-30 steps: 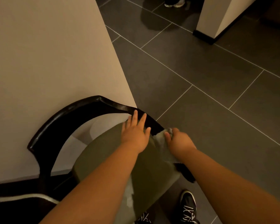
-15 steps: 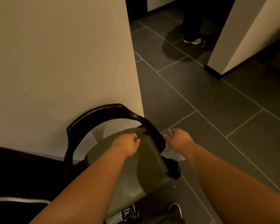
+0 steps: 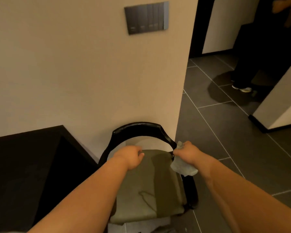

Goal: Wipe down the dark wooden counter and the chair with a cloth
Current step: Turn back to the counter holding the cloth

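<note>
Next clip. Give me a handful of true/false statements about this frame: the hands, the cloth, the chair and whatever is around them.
1. The right hand grips the cloth at the right side of the chair. True.
2. The left hand holds a second cloth. False: it holds no cloth; its fingers curl at the back edge of the seat cushion.
3. A switch panel is on the wall above the chair. True.
4. The cloth lies on the dark counter. False: it is in the right hand, away from the counter.
5. Nobody else is in view. False: another person stands at upper right.
</note>
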A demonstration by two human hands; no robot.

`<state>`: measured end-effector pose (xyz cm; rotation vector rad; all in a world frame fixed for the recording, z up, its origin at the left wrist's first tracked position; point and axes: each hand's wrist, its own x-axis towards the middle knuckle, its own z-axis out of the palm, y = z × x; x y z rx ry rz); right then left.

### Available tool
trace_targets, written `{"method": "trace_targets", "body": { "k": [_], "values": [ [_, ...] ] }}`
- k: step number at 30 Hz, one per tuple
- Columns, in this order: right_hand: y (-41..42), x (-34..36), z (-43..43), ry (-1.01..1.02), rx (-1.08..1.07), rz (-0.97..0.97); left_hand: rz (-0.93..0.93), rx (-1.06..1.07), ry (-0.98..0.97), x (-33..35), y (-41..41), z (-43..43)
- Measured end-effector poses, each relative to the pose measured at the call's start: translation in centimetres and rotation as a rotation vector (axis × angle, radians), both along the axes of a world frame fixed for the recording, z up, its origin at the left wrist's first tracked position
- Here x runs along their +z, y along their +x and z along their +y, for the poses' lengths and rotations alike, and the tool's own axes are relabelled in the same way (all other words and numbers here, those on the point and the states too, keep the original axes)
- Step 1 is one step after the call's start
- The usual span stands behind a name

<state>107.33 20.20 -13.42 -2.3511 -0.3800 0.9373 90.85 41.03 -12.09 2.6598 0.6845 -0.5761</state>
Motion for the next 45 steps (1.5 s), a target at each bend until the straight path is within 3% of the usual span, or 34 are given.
{"method": "trace_targets", "body": {
  "k": [12,22,32,45],
  "values": [
    [-7.6,6.8,5.3,0.031,0.269,-0.362,-0.106,0.203,0.028,6.2,-12.5,3.3],
    [-19.3,11.4,9.1,0.227,0.32,-0.588,-0.174,0.403,0.065,12.7,-27.9,6.2],
    [-31.6,15.9,12.4,0.301,0.522,-0.661,-0.242,0.536,0.09,16.4,-41.2,4.6],
    [-41.1,21.6,11.3,0.455,0.806,-0.654,-0.261,0.74,0.318,21.1,-52.0,-2.5]
  ]
}}
